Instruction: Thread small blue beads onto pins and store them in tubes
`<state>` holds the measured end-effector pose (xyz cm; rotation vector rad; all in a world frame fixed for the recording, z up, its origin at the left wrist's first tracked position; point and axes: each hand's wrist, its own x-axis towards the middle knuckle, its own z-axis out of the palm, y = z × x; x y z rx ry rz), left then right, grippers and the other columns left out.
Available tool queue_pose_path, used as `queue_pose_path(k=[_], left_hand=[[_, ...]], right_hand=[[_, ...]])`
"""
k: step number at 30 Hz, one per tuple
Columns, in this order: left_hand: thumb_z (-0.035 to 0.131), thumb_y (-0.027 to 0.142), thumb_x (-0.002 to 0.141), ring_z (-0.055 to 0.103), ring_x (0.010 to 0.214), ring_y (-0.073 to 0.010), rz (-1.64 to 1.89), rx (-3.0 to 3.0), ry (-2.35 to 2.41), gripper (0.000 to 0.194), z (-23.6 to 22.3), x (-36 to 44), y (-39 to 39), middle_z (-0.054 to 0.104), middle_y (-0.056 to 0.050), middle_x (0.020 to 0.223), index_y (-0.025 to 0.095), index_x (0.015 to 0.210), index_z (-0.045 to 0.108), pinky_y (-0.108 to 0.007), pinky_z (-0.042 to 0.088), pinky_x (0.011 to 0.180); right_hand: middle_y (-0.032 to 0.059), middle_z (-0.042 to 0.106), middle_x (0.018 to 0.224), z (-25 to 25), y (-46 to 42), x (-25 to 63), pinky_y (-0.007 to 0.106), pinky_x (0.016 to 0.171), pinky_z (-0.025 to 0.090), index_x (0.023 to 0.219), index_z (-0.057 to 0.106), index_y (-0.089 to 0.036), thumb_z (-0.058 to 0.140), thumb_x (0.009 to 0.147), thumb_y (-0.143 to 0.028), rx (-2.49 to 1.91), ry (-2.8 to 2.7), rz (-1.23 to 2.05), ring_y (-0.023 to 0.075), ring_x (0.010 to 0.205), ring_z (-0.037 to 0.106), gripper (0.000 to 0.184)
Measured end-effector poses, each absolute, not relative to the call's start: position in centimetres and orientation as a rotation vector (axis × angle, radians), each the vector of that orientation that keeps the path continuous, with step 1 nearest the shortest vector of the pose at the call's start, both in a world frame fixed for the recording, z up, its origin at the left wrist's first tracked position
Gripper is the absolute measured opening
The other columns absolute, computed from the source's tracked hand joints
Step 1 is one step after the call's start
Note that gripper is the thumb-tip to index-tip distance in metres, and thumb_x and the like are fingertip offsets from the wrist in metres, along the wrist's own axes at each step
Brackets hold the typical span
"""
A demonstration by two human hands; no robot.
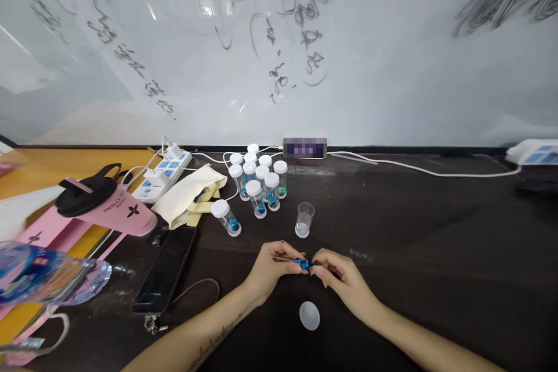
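Note:
Between the thumb and fingers of my left hand (274, 267) is a small shiny blue piece (301, 264), with a thin pale strand running back over the hand. My right hand (344, 279) pinches at the dark end of this same piece; its fingertips partly hide it. Just beyond my hands stands an uncapped clear plastic tube (304, 220). A round white cap (309, 315) lies on the dark table nearer to me. To the left of the tube, a white-capped tube (226, 218) leans with a blue piece inside.
Several white-capped tubes (257, 199) stand grouped near the whiteboard (370, 70). At left are a phone (166, 270), a cream cloth bag (185, 192), a power strip (163, 177), a pink cup (117, 209) and a plastic bottle (47, 273). White cable (418, 170) runs along the back.

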<state>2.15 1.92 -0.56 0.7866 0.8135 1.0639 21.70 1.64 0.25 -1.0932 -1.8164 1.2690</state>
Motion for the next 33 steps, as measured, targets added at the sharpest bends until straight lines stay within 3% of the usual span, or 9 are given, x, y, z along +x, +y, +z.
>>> queue_pose_path(k=[4,9,15,25,29,33], left_hand=[[0.084,0.012,0.056,0.068,0.081,-0.0200,1.018,0.838,0.816,0.019,-0.42,2.12,1.85,0.073,-0.005,0.070,0.013,0.071,0.072,-0.037,0.044,0.094],[0.084,0.010,0.055,0.067,0.074,-0.0170,1.054,0.776,0.825,0.020,-0.72,2.17,1.97,0.073,-0.004,0.073,0.014,0.071,0.072,-0.035,0.047,0.088],[0.084,0.012,0.055,0.068,0.077,-0.0190,1.051,0.793,0.825,0.021,-0.74,2.14,2.03,0.072,-0.004,0.070,0.013,0.071,0.072,-0.038,0.046,0.091],[0.085,0.015,0.056,0.069,0.079,-0.0198,1.020,0.838,0.823,0.021,-0.32,2.19,1.85,0.073,-0.006,0.071,0.013,0.071,0.071,-0.038,0.044,0.095],[0.084,0.015,0.056,0.068,0.075,-0.0185,1.026,0.836,0.808,0.020,-0.35,2.16,1.91,0.073,-0.005,0.070,0.013,0.071,0.071,-0.039,0.043,0.096],[0.084,0.013,0.055,0.068,0.086,-0.0223,1.045,0.787,0.826,0.021,-0.60,2.15,2.03,0.072,-0.004,0.070,0.014,0.070,0.071,-0.037,0.045,0.093]], right_hand=[[0.0005,0.056,0.067,0.52,1.55,21.73,0.025,0.061,0.038,0.069,0.061,-0.017,0.044,0.097,-0.037,-1.059,-1.886,1.253,0.0131,0.061,0.052,0.039],[0.0005,0.056,0.078,0.17,1.47,21.77,0.026,0.059,0.038,0.088,0.062,-0.020,0.060,0.088,-0.039,-1.088,-1.808,1.202,0.0126,0.059,0.049,0.020],[0.0004,0.057,0.080,-0.04,1.54,21.78,0.026,0.060,0.038,0.089,0.064,-0.020,0.061,0.088,-0.039,-1.074,-1.790,1.222,0.0118,0.059,0.049,0.019],[0.0004,0.055,0.064,0.18,1.55,21.76,0.025,0.059,0.038,0.066,0.056,-0.018,0.040,0.098,-0.043,-1.077,-1.891,1.221,0.0136,0.060,0.053,0.044],[-0.0013,0.049,0.064,0.39,1.53,21.67,0.025,0.058,0.035,0.066,0.053,-0.018,0.047,0.095,-0.041,-1.108,-1.907,1.172,0.0132,0.060,0.047,0.038],[-0.0007,0.049,0.072,0.34,1.54,21.57,0.026,0.058,0.037,0.075,0.055,-0.019,0.059,0.089,-0.040,-1.094,-1.825,1.164,0.0135,0.063,0.045,0.025]])
